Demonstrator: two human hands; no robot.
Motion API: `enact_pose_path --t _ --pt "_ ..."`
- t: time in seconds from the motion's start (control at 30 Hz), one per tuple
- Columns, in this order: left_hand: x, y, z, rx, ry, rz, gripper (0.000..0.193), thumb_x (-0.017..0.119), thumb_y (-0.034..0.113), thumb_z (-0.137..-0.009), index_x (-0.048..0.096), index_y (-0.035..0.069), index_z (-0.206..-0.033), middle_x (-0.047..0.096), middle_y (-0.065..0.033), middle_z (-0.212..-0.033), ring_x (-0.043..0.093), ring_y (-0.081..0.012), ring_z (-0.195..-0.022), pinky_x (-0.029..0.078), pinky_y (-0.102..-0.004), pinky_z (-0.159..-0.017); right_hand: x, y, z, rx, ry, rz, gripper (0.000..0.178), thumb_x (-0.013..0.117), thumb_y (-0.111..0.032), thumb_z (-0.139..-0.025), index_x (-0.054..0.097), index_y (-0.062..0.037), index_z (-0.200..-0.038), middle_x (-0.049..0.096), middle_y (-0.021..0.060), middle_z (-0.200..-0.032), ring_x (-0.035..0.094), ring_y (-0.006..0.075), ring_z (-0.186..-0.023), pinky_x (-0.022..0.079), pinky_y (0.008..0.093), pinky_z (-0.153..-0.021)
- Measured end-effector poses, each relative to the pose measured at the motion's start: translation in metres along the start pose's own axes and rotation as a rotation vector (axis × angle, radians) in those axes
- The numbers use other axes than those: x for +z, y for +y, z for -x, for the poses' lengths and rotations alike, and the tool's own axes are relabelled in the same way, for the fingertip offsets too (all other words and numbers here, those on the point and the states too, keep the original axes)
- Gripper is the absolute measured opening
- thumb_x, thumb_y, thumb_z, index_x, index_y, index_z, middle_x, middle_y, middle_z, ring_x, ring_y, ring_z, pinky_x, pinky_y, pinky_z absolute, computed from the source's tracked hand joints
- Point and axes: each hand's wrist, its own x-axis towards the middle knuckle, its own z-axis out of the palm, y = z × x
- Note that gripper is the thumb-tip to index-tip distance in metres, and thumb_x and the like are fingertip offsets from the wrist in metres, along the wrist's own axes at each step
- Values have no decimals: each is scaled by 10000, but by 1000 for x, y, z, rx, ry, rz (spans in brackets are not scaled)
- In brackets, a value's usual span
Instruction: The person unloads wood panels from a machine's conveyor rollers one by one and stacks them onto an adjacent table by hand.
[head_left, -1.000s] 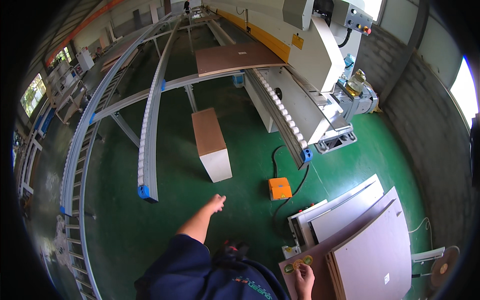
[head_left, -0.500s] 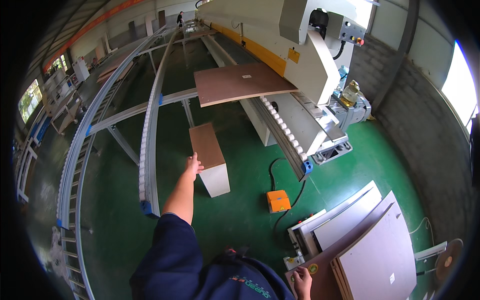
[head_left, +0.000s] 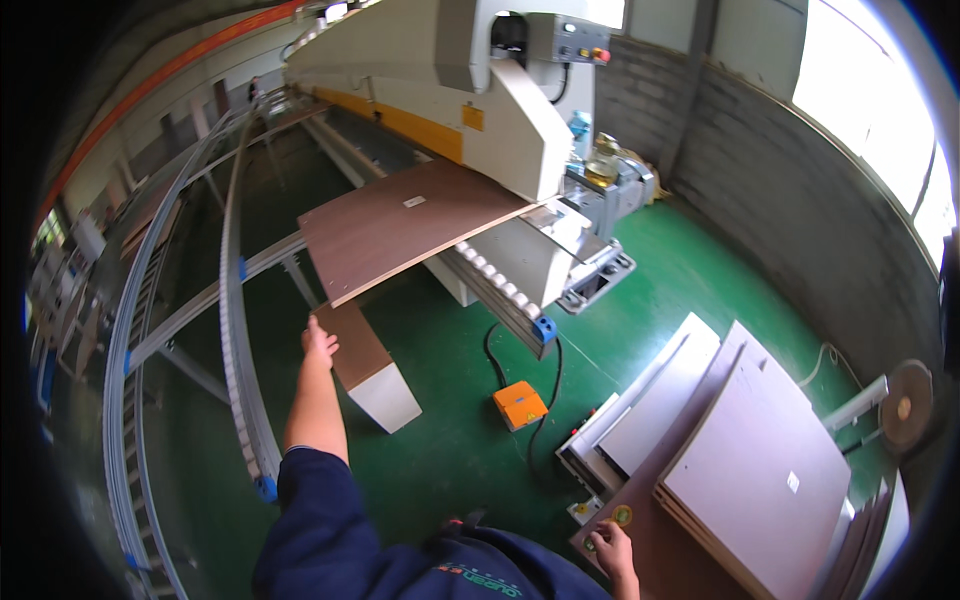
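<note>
Machinery fills the upper middle of the view: a long cream and yellow edge-working machine [head_left: 440, 90] is seen running away toward the upper left, with a roller rail [head_left: 500, 290] along its near side. Beside it, curved metal conveyor rails [head_left: 235, 330] are seen stretching from the lower left up into the distance, over a green floor [head_left: 450, 450].

A large brown board [head_left: 400, 235] is held up at the machine's near end, lying roughly flat; its long axis runs from lower left to upper right, and its right end disappears under the machine's housing while its near left corner points toward the person. At lower right, a stack of pale panels [head_left: 760, 470] is laid on a brown sheet [head_left: 660, 540]. Below the board, a low bench [head_left: 365, 365] with a brown top and white sides is set on the floor, and a small orange pedal box [head_left: 519, 405] with a black cable is placed just to its right.

No container is seen among these things.

The left hand [head_left: 319, 343] is stretched forward with fingers extended and open; nothing is gripped, and it is seen just below the board's near corner, over the bench end. The right hand [head_left: 608, 545] is rested on the brown sheet's edge; whether it is gripped cannot be told.
</note>
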Motion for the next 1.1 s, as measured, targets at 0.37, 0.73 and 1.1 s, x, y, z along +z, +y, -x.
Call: enact_pose_path --t 0.37,0.73,1.1 --pt "26 15 6 -91 -41 -114 625 425 594 -871 442 101 -1254 514 -119 -1158 573 -319 -998 495 -493 -808 -4 -22 4 63 -11 -43 317 637 -198 -790 607 -13 -1047 668 148 -921 648 256 -853 502 338 -785" --pt "77 -3 66 -59 -247 -68 617 415 450 -922 330 44 -1378 383 -117 -1400 388 -283 -1263 329 -456 -1025 -7 -82 -20 32 -173 -282 356 607 -225 -843 576 -11 -1126 642 123 -1017 607 193 -942 490 307 -820" --pt "57 -27 161 116 -135 -411 572 319 426 -982 369 -42 -1307 440 -156 -1340 455 -274 -1206 359 -386 -1007 18 -147 -90 -21 -290 -824 336 564 -159 -889 519 4 -1179 626 81 -961 599 164 -852 486 283 -784"
